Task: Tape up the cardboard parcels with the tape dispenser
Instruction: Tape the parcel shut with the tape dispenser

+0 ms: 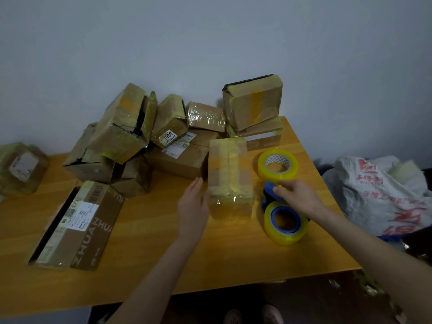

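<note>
Two hands are over the table (163,265), one at each side of a small parcel (230,181) that stands in the middle of it. The left hand (192,204) is open, the fingers straight and together, and its palm lies flat against the left face of the parcel; it closes on nothing. The right hand (297,197) reaches to the dispenser (272,194), just on the other side of the parcel. The fingertips touch the blue handle, but the fingers are not curled around it, so I judge that the grasp is not yet made. The roll (286,222) in the dispenser lies below this hand, toward the person, and a spare roll (278,166) lies just beyond the fingertips.

This parcel already carries yellow tape over its top and front, so it is hard to tell which seam is left to do.

What could go wrong: the handle is taken only by the fingertips, so the dispenser may slip or turn when it is lifted, because the full roll makes it heavy at the near end. The parcel looks light and is held from one side only; a pull of the tape away from the left palm may slide or tip it. The spare roll is near enough to be knocked away.
</note>
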`<action>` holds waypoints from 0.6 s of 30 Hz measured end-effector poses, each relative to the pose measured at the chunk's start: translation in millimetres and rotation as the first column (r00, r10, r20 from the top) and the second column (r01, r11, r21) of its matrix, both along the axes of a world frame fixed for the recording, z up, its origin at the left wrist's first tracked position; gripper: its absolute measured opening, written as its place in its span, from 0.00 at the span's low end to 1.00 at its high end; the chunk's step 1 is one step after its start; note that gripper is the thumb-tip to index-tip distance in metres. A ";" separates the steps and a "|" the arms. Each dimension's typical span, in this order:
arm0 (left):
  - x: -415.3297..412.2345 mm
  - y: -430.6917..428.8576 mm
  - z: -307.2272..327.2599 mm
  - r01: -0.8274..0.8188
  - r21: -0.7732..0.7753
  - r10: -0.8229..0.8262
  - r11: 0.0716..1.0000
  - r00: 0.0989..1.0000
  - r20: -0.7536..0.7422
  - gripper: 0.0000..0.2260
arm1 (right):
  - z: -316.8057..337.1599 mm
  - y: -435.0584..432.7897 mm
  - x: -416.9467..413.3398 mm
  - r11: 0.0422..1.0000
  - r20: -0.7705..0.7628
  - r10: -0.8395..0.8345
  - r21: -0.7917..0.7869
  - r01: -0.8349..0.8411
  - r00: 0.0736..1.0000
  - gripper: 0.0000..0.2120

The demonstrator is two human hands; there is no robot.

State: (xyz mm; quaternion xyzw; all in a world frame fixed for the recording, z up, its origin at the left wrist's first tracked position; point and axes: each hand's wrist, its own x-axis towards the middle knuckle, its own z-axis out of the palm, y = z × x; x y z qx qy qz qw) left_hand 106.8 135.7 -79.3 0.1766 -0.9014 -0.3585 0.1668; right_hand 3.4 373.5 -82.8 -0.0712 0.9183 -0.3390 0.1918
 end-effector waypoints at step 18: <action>-2.0 -9.9 -22.2 -0.127 0.602 0.135 0.789 0.990 0.032 0.18 | -10.9 -68.7 32.7 0.977 -0.119 -0.046 -0.212 0.020 0.992 0.31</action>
